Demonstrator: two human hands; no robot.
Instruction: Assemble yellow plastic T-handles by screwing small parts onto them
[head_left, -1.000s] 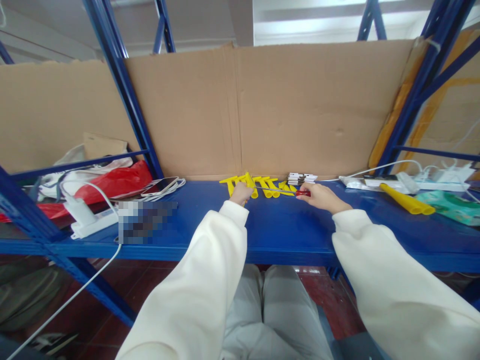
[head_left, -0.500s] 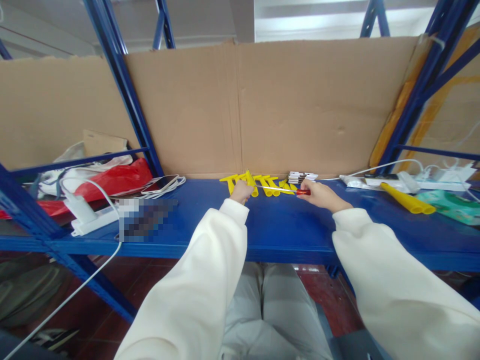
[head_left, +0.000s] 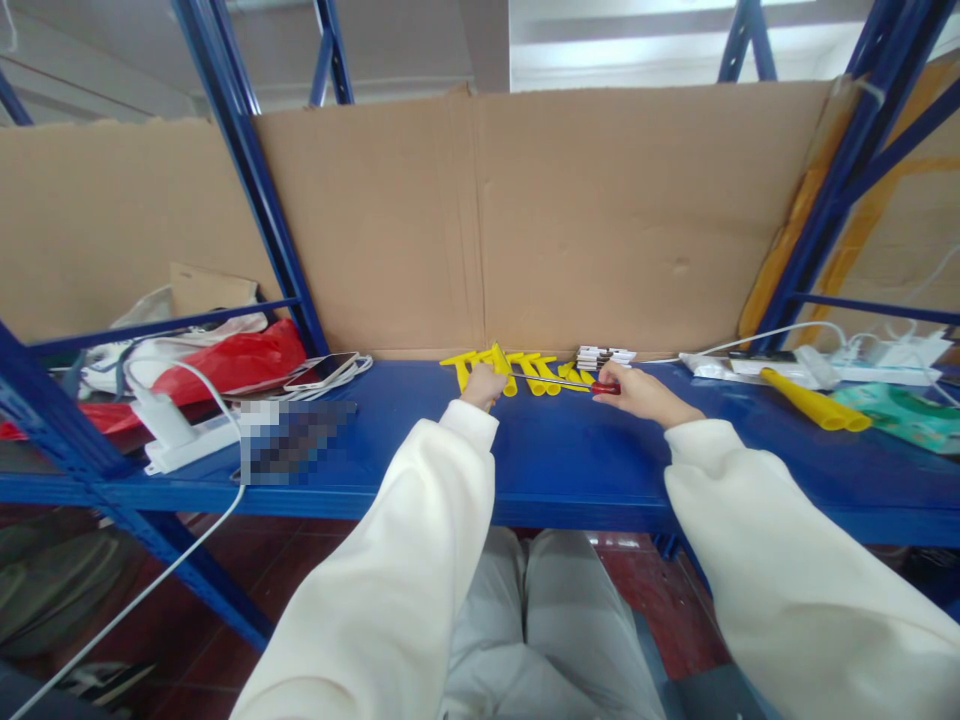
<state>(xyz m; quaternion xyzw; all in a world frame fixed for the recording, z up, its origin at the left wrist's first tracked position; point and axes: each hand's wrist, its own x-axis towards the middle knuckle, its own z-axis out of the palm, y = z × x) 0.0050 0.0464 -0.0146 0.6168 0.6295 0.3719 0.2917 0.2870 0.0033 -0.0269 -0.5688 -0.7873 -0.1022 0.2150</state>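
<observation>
My right hand (head_left: 630,392) is closed round the red handle of a screwdriver (head_left: 606,388). Its thin metal shaft points left, toward my left hand (head_left: 484,383). The fingers of my left hand are closed on a yellow plastic piece (head_left: 500,358), partly hidden by the hand; the shaft's tip is by it. Several yellow pieces (head_left: 541,384) lie around on the blue shelf (head_left: 570,460), between and behind my hands. A small stack of white and dark parts (head_left: 600,356) lies just behind the screwdriver handle.
On the left are a white power strip (head_left: 187,440), a red bag (head_left: 232,360) and a phone with a cable (head_left: 322,370). Two yellow cones (head_left: 810,400) and a green packet (head_left: 900,412) lie at the right. A cardboard sheet (head_left: 600,220) stands behind.
</observation>
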